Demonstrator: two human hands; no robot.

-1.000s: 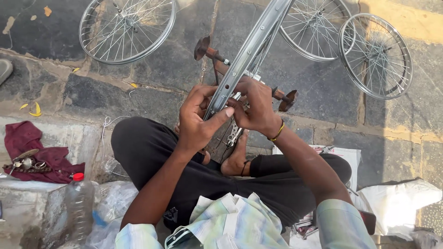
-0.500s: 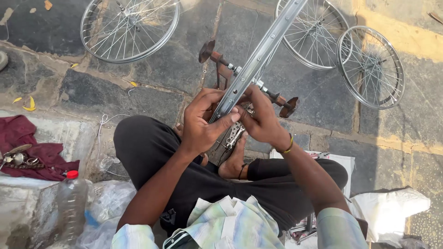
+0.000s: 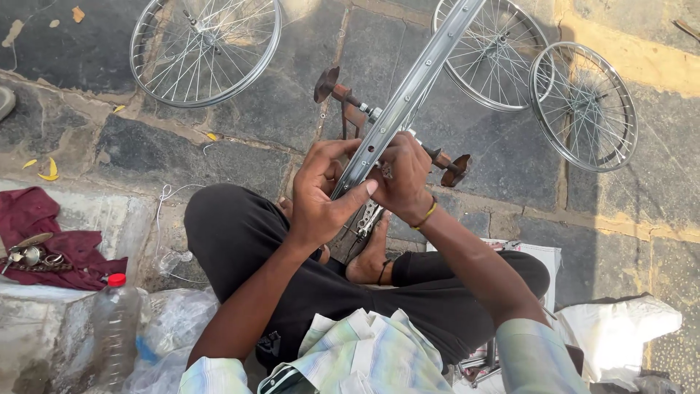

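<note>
I sit cross-legged on stone paving, holding a silver bicycle wheel rim (image 3: pixel 419 80) edge-on in front of me. My left hand (image 3: pixel 321 193) grips the rim's near end, thumb stretched along its side. My right hand (image 3: pixel 401 175) is closed against the rim from the right, wearing a ring and a yellow wrist thread; its fingertips pinch something small that I cannot make out. The rim sits in a rusty brown stand (image 3: pixel 350 106) with flat ends. My bare foot (image 3: pixel 368 255) rests under the rim.
Three spoked wheels lie on the paving: one far left (image 3: pixel 204 47), one behind the rim (image 3: pixel 492 62), one far right (image 3: pixel 583 106). A maroon cloth with small metal parts (image 3: pixel 44 244) and a red-capped plastic bottle (image 3: pixel 113 328) sit left. White plastic bags (image 3: pixel 620 328) lie right.
The view has shifted slightly and the rim has turned a little in my hands. My left thumb has stretched out along the rim. Both hands stay at the rim's near end.
</note>
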